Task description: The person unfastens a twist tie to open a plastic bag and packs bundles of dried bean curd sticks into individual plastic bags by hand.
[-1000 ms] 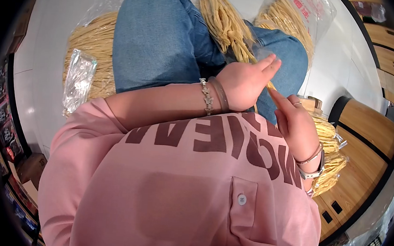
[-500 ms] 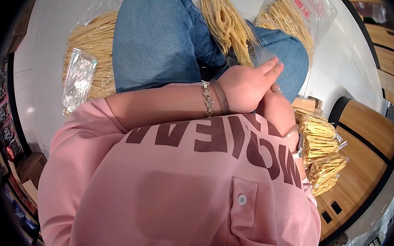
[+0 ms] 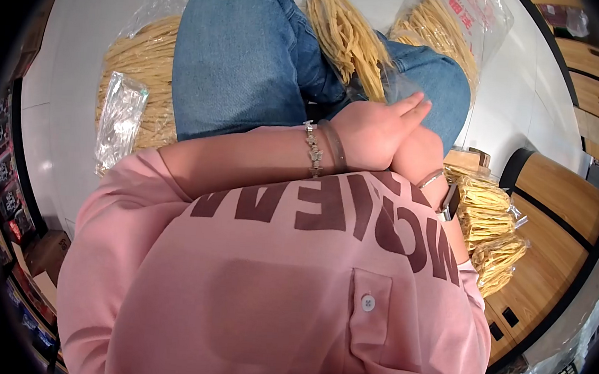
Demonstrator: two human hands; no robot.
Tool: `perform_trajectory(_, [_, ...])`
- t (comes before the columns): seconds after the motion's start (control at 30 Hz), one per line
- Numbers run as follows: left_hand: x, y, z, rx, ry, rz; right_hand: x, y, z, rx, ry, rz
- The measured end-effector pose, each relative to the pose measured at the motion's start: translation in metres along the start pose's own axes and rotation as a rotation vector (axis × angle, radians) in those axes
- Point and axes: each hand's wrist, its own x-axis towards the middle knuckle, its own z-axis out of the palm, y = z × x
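Note:
A bundle of long yellow dried strips (image 3: 348, 41) sits between the knees, its lower end inside a clear plastic bag (image 3: 400, 88). My left hand (image 3: 369, 133) is at the near end of the bag and looks closed on it; two fingers stretch out to the upper right, the others are hidden underneath. Against and partly under it is my right hand (image 3: 421, 152), with only its back and wrist showing. Its fingers are hidden, so what it holds cannot be seen.
Bagged yellow strips (image 3: 138, 61) lie left of the legs, with a folded clear packet (image 3: 122, 115) on top. Another bag of strips (image 3: 439, 30) is beyond the right knee. Tied bundles (image 3: 485, 210) lie at the right, beside a wooden cabinet (image 3: 554, 226). Shelves with packages stand far left.
My right hand has moved left, from beside my left hand to partly under it, and its fingers are now hidden. The thin yellow strip between the hands no longer shows. The bundle has shifted slightly.

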Motion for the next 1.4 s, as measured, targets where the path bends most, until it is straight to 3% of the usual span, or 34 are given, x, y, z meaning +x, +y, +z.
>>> perform_trajectory(0.13, [0.001, -0.001, 0.002, -0.02, 0.041, -0.004, -0.006, 0.009, -0.002, 0.047, 0.069, -0.083])
perform_trajectory(0.23, [0.002, 0.001, -0.001, -0.048, 0.021, -0.041, -0.012, 0.008, -0.008, 0.446, 0.165, 0.037])
perform_trajectory(0.33, [0.002, 0.0, -0.001, -0.067, 0.042, -0.036, -0.018, 0.016, -0.002, 0.849, 0.072, 0.138])
perform_trajectory(0.43, [0.002, 0.0, -0.001, -0.082, 0.049, -0.034, -0.021, 0.021, 0.013, 1.002, 0.07, 0.205])
perform_trajectory(0.53, [0.002, 0.002, -0.003, -0.082, 0.032, -0.046, -0.027, 0.014, 0.007, 0.596, 0.225, 0.069])
perform_trajectory(0.63, [0.002, 0.003, -0.004, -0.083, 0.027, -0.047, -0.031, -0.004, -0.014, 0.277, 0.086, 0.188])
perform_trajectory(0.73, [0.002, 0.005, -0.005, -0.094, 0.013, -0.056, -0.026, -0.015, -0.026, 0.165, -0.063, 0.323])
perform_trajectory(0.83, [0.002, 0.005, -0.003, -0.094, 0.034, -0.042, -0.015, -0.018, -0.023, 0.091, -0.132, 0.278])
perform_trajectory(0.87, [0.001, 0.006, -0.004, -0.096, 0.031, -0.04, -0.008, -0.011, -0.017, 0.137, -0.21, 0.206])
perform_trajectory(1.07, [-0.003, 0.005, -0.007, -0.07, -0.01, -0.028, 0.006, -0.004, -0.002, 0.168, -0.105, 0.09])
perform_trajectory(1.17, [-0.004, 0.001, -0.004, -0.045, -0.015, 0.0, 0.015, -0.001, 0.014, 0.191, 0.112, 0.108])
perform_trajectory(1.37, [-0.002, 0.001, -0.006, -0.019, 0.023, 0.008, 0.008, 0.007, 0.013, 0.66, 0.32, -0.111])
perform_trajectory(1.4, [-0.002, 0.001, -0.006, -0.021, 0.034, 0.011, 0.004, 0.005, 0.005, 1.003, 0.216, 0.007])
